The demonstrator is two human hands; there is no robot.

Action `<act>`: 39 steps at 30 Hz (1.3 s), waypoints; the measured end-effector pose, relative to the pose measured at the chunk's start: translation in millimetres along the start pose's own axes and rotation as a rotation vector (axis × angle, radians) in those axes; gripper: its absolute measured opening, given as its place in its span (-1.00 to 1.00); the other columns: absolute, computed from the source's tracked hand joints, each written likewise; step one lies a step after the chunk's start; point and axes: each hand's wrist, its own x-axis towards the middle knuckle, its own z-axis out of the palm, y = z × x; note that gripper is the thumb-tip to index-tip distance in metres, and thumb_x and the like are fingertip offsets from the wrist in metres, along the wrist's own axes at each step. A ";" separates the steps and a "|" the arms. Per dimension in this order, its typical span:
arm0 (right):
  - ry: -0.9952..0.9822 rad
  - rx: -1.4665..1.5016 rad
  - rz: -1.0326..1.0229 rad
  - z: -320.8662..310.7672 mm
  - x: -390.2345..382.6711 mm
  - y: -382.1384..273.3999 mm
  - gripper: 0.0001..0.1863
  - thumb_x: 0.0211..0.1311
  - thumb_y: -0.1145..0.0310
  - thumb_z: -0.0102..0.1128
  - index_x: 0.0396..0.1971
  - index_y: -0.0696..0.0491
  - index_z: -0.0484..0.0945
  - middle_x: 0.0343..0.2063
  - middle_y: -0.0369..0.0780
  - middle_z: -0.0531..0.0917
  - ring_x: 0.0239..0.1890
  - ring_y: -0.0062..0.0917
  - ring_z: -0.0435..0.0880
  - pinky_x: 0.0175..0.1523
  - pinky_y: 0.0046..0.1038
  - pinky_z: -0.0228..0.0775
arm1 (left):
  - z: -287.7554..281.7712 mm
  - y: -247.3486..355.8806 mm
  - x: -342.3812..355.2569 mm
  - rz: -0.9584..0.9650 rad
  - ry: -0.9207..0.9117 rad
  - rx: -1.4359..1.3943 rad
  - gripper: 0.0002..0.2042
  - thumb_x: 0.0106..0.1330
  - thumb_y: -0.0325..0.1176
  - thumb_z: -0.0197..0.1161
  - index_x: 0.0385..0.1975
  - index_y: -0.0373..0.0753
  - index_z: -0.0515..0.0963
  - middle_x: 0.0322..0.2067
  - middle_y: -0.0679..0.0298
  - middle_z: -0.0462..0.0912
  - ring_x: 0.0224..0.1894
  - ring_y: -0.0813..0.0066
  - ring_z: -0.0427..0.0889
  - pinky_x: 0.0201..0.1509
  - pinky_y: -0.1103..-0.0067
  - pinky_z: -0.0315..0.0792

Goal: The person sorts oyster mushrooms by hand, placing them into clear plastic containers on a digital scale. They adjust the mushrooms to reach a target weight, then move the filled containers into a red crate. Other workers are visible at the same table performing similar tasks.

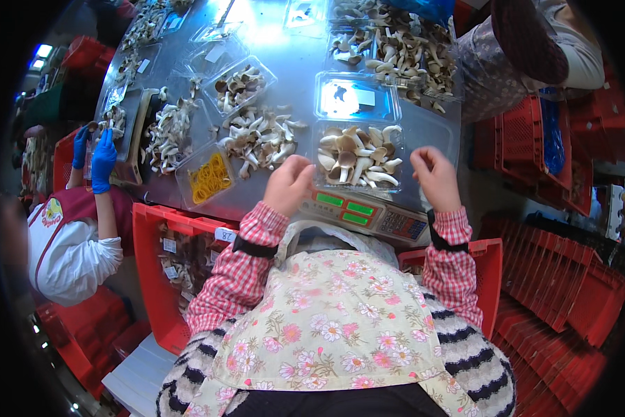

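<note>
A clear plastic tray (324,182) filled with brown-capped, pale-stemmed mushrooms (359,154) stands on a weighing scale (368,214) with lit green displays. Beside the tray's left edge is my left hand (290,185), fingers pinched together; whether anything small is between them is hidden. To the right of the tray, a little apart from it, my right hand (436,178) is curled closed with nothing visible in it. Loose mushrooms (260,139) lie in a heap left of the tray. A box of yellow rubber bands (209,178) sits further left.
Behind the filled tray lies a clear plastic container (357,96) with a white label. Another tray of mushrooms (240,89) stands back left. Red crates (180,229) flank me below the table edge. At left, a co-worker's blue-gloved hand (104,161) handles mushrooms; another person stands far right.
</note>
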 end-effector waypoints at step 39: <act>0.116 0.415 0.168 32.0 -51.8 30.8 -0.83 0.25 0.52 0.07 -0.17 0.16 0.41 -0.40 -0.32 0.52 -0.47 -0.71 0.52 -0.41 -0.67 0.38 | 19.5 5.8 9.0 0.057 -0.087 -0.071 -0.92 0.33 -0.55 0.06 -0.28 -0.34 0.31 -0.50 0.26 0.50 -0.53 0.55 0.60 -0.50 0.65 0.53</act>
